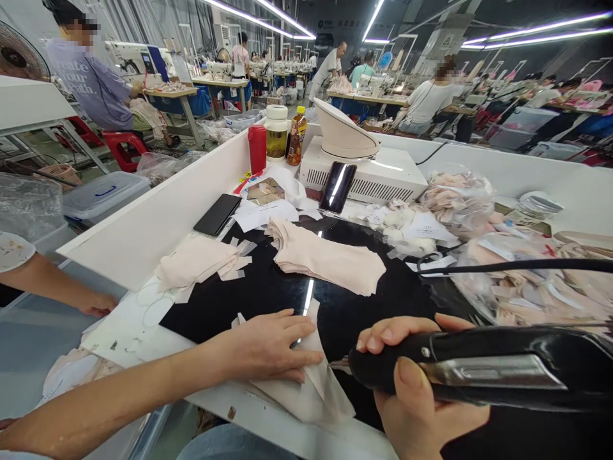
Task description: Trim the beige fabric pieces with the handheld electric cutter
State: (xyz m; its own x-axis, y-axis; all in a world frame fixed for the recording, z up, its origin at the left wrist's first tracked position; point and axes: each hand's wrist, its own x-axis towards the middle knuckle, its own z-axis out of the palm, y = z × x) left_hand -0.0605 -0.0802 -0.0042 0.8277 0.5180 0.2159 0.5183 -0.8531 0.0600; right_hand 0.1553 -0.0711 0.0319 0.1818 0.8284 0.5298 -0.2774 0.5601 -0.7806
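Observation:
My left hand lies with fingers spread on a pale fabric piece at the near edge of the glossy black tabletop. On the right, my right hand is wrapped round a black handheld tool with a silver panel; its narrow metal tip points left, close to the fabric. Beyond my hands lies a stack of pale pink fabric pieces. A second stack with clear strips at its edges rests to the left.
Behind stand a phone, a white machine, a red flask and bottles. A black wallet-like item lies back left. Bagged fabric and a black cable are at right. Another person's hand is at left.

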